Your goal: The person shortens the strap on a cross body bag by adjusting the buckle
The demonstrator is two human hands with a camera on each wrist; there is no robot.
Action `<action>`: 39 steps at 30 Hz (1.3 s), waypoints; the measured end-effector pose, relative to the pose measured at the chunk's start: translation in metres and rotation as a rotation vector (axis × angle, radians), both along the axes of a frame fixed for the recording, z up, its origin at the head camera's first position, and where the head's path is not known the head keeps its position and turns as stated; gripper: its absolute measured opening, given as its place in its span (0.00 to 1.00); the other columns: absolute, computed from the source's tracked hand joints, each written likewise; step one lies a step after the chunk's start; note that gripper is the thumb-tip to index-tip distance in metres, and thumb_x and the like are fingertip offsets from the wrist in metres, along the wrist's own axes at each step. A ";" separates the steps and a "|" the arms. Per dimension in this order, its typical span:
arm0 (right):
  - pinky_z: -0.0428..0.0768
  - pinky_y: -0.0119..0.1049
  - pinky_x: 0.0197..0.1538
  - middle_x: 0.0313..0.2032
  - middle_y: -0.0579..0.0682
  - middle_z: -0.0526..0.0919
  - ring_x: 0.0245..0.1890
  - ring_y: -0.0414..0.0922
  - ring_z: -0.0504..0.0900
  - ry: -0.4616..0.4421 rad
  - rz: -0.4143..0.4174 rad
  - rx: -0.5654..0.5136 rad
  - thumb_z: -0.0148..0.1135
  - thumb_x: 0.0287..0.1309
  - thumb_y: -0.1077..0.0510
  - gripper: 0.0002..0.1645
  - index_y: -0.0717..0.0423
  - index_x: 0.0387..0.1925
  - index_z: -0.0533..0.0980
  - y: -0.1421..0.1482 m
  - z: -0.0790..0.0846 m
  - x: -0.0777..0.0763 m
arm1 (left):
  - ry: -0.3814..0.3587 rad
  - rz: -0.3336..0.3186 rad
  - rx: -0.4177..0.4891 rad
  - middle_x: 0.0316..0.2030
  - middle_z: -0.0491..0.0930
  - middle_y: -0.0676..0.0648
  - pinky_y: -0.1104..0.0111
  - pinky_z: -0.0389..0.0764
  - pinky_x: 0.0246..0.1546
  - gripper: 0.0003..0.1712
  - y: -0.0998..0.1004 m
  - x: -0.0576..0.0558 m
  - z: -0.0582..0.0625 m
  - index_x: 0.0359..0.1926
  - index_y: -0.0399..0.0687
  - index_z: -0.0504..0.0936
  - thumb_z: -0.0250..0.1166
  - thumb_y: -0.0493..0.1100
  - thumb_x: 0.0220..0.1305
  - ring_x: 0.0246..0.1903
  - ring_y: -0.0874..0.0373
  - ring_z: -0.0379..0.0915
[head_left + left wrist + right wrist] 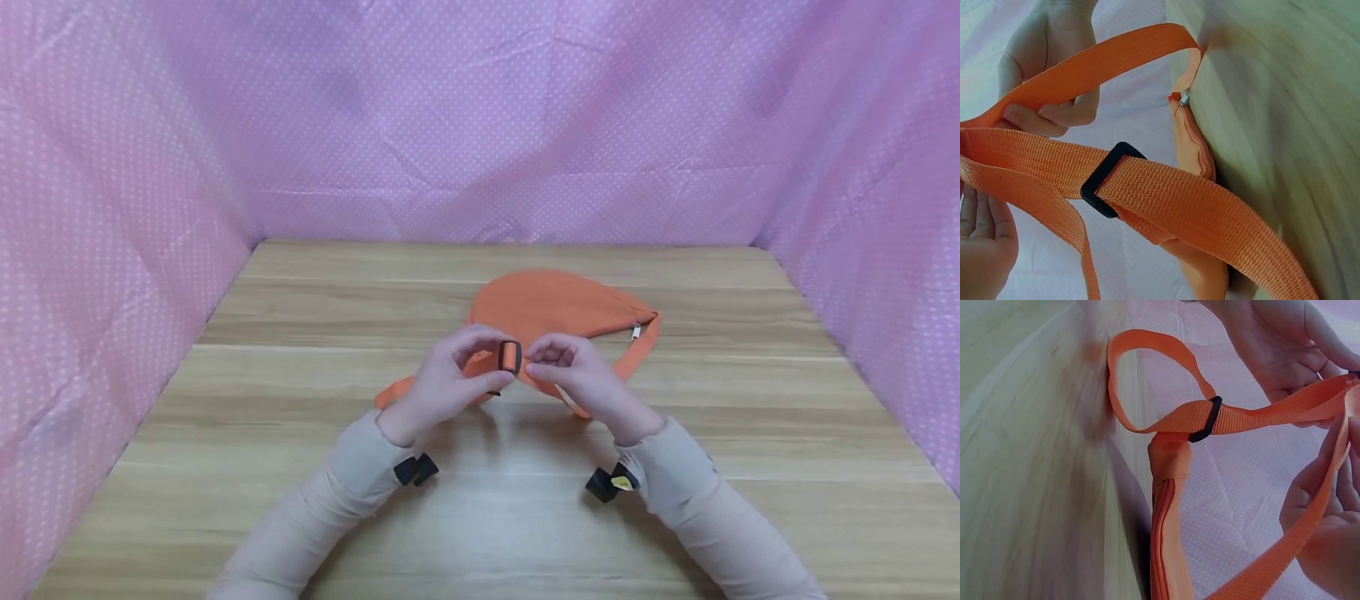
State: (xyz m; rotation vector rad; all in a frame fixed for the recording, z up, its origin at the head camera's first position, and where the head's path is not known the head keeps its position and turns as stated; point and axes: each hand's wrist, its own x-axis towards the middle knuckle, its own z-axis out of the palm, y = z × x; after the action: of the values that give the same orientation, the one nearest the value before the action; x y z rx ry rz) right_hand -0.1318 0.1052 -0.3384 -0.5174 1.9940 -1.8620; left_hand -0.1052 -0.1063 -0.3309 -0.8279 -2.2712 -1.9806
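An orange crescent-shaped bag (pixel 551 302) with a zipper lies on the table in front of both hands. My left hand (pixel 442 379) pinches a black strap slider (pixel 510 357), orange webbing threaded through it, between thumb and fingers. Close beside it, the right hand (pixel 581 375) pinches the orange strap (pixel 1310 531) with thumb and curled fingers. In the left wrist view, the strap passes in front of the right hand (pixel 1054 69). A second black slider (pixel 1112 180) sits further along the webbing, away from the fingers; the right wrist view shows the strap looping beyond it.
The wooden table (pixel 480 533) spreads under the forearms. Pink dotted cloth (pixel 480 125) hangs along its back and both sides. A metal zipper pull (pixel 636 332) hangs at the bag's right end, where the strap (pixel 637 358) joins. Black devices (pixel 602 485) sit at the wrists.
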 end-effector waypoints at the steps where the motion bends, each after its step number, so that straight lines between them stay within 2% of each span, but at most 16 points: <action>1: 0.77 0.26 0.40 0.32 0.37 0.81 0.33 0.33 0.78 -0.006 -0.004 -0.011 0.58 0.58 0.69 0.16 0.43 0.32 0.77 -0.001 0.000 0.000 | 0.003 0.005 -0.002 0.45 0.79 0.44 0.58 0.70 0.59 0.20 0.000 0.000 0.000 0.49 0.40 0.78 0.69 0.32 0.54 0.48 0.57 0.73; 11: 0.77 0.23 0.40 0.31 0.38 0.80 0.34 0.33 0.78 -0.055 0.022 -0.137 0.54 0.58 0.73 0.20 0.43 0.31 0.78 -0.004 -0.003 0.000 | 0.042 -0.005 -0.024 0.45 0.79 0.45 0.53 0.72 0.57 0.19 -0.002 -0.003 -0.001 0.48 0.40 0.78 0.69 0.33 0.54 0.48 0.56 0.74; 19: 0.75 0.22 0.37 0.32 0.38 0.81 0.32 0.33 0.75 -0.056 0.088 -0.287 0.48 0.59 0.75 0.21 0.47 0.35 0.77 -0.005 -0.004 0.001 | 0.048 0.001 -0.043 0.44 0.79 0.46 0.57 0.73 0.56 0.19 -0.004 -0.002 0.000 0.48 0.41 0.78 0.69 0.33 0.54 0.47 0.57 0.74; 25: 0.78 0.23 0.41 0.33 0.39 0.81 0.34 0.33 0.78 -0.075 0.031 -0.257 0.50 0.59 0.75 0.20 0.47 0.35 0.76 -0.010 0.000 0.001 | 0.071 0.023 -0.077 0.44 0.80 0.45 0.60 0.73 0.54 0.19 -0.004 -0.002 -0.001 0.48 0.40 0.79 0.70 0.33 0.54 0.46 0.57 0.74; 29: 0.79 0.24 0.43 0.36 0.42 0.78 0.37 0.36 0.79 -0.068 -0.006 -0.226 0.57 0.58 0.73 0.17 0.47 0.37 0.75 -0.012 0.001 0.002 | 0.095 0.025 -0.114 0.47 0.79 0.45 0.56 0.74 0.54 0.24 -0.004 -0.001 -0.002 0.53 0.41 0.76 0.70 0.33 0.53 0.47 0.57 0.75; 31: 0.78 0.24 0.41 0.37 0.42 0.76 0.36 0.36 0.79 -0.060 -0.007 -0.225 0.59 0.57 0.72 0.16 0.47 0.39 0.74 -0.013 0.001 0.003 | 0.115 0.011 -0.134 0.48 0.79 0.46 0.57 0.74 0.53 0.25 -0.004 -0.001 -0.004 0.54 0.42 0.75 0.69 0.33 0.54 0.48 0.57 0.75; 36: 0.77 0.23 0.38 0.38 0.42 0.74 0.34 0.36 0.79 -0.055 0.014 -0.257 0.56 0.56 0.75 0.19 0.48 0.41 0.72 -0.013 0.000 0.003 | 0.162 -0.029 -0.171 0.47 0.78 0.49 0.64 0.74 0.50 0.19 -0.004 -0.003 -0.006 0.50 0.45 0.77 0.68 0.34 0.56 0.46 0.59 0.72; 39: 0.78 0.24 0.39 0.38 0.43 0.74 0.35 0.37 0.80 -0.057 0.005 -0.206 0.55 0.57 0.75 0.16 0.54 0.42 0.72 -0.012 0.001 0.003 | 0.167 -0.019 -0.188 0.43 0.77 0.50 0.65 0.73 0.50 0.17 -0.005 -0.004 -0.006 0.46 0.45 0.77 0.69 0.34 0.55 0.44 0.59 0.71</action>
State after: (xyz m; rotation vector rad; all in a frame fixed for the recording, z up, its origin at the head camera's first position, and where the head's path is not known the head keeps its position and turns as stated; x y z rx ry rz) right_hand -0.1289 0.0933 -0.3375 -0.5185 1.7729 -2.0677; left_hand -0.1088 -0.1110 -0.3367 -0.9923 -2.3845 -1.6526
